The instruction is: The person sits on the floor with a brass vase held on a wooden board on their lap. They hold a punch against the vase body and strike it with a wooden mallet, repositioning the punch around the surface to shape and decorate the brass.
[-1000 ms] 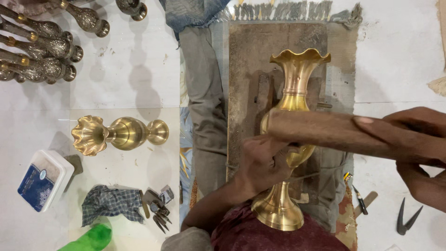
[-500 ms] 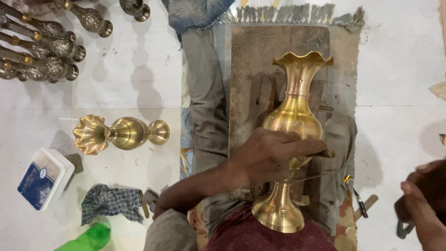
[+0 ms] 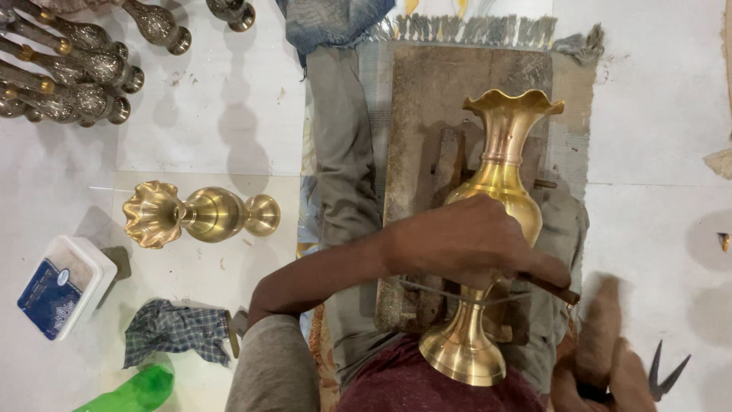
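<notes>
Over the wooden board on my lap lies the brass vase; my left hand wraps its belly, fingers curled around a thin tool. My right hand, blurred, seems closed on a wooden mallet.

1. I am looking down at a metalware workshop on a white tiled floor.
2. Brass vases and engraved ones lie about.
3. A worn wooden work block, checked rag and metal snips show handcraft.
</notes>
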